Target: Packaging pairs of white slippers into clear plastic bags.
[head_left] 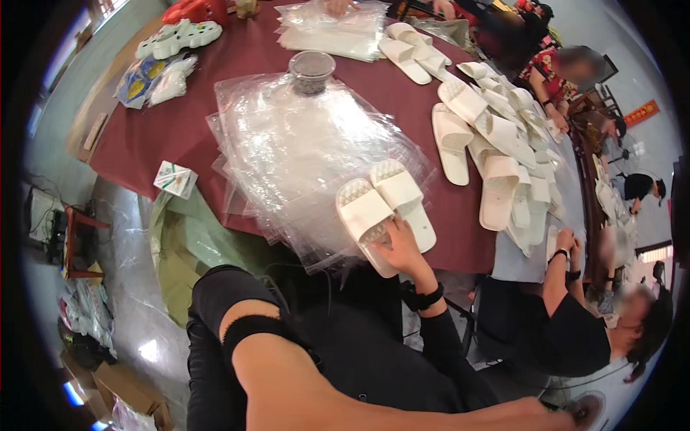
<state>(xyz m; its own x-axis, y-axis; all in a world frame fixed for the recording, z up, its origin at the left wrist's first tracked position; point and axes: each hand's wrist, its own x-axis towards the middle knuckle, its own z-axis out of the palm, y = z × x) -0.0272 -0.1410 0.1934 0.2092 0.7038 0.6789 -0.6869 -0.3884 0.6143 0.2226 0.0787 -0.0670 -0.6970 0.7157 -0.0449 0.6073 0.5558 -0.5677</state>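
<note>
My right hand (399,248), with a black band on the wrist, grips the near ends of a pair of white slippers (384,205). The slippers lie side by side, soles up, on a spread stack of clear plastic bags (295,151) on the dark red table (144,136). A bare forearm (345,391), which I take for my left, crosses the lower edge toward the bottom right. Its hand sits at the rim, too blurred to read.
A heap of white slippers (496,144) fills the table's right side. A lidded round container (311,70) stands beyond the bags, a small carton (175,178) at the left edge. A seated person's hand (564,241) works at the right. A green sack (190,248) lies below.
</note>
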